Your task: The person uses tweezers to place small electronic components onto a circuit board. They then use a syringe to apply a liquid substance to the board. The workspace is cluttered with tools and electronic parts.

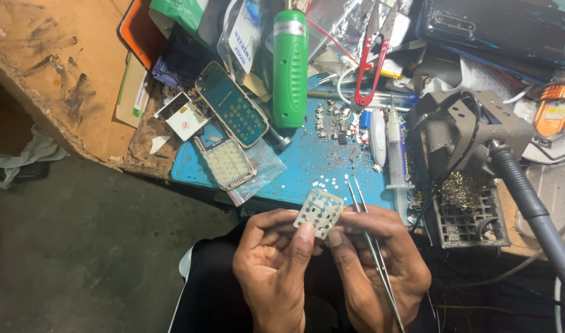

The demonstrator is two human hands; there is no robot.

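A small pale keypad membrane [319, 211] with rows of holes is pinched between the thumbs and fingers of both hands, just in front of the bench edge. My left hand [273, 262] grips its left side. My right hand [381, 265] grips its right side and also holds metal tweezers [372, 243], whose tips point up toward the blue mat [307, 163]. Tiny white key domes [327, 182] lie on the mat just above the membrane.
On the mat lie a phone circuit board [232, 105], a white keypad frame [228, 164], a green tool handle [290, 68], red snips [372, 58], a syringe [396, 148] and loose parts. A soldering holder [464, 154] stands right.
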